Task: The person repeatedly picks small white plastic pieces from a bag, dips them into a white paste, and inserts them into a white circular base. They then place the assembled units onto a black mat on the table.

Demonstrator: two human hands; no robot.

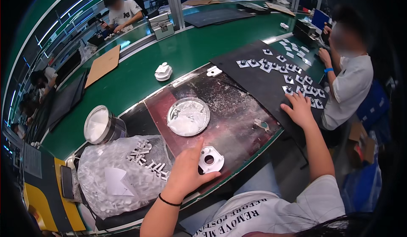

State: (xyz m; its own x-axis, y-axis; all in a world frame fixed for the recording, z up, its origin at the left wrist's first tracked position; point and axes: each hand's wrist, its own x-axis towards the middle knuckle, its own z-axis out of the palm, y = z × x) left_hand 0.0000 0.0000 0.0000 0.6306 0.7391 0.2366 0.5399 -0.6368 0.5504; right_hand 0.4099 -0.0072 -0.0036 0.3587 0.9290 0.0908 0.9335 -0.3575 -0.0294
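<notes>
My left hand [188,169] is curled beside a white plastic housing [219,162] with a round hole and small posts, near the mat's front edge. Index finger and thumb bracket the housing, steadying it on the mat; its left side is partly hidden. My right hand [300,111] reaches over the black board [258,82] with fingers spread. Its fingertips are at the nearest of several square silvery plates [288,89] with dark round centres; whether they touch one I cannot tell. A round dish [171,117] with whitish contents sits beyond the housing.
On the left, a clear bag [97,173] of small white parts stands beside a round tub [111,136]. White parts [163,72] are stacked on the green table [190,40]. A co-worker [349,76] sits at the right. A phone-like dark slab [66,182] lies at far left.
</notes>
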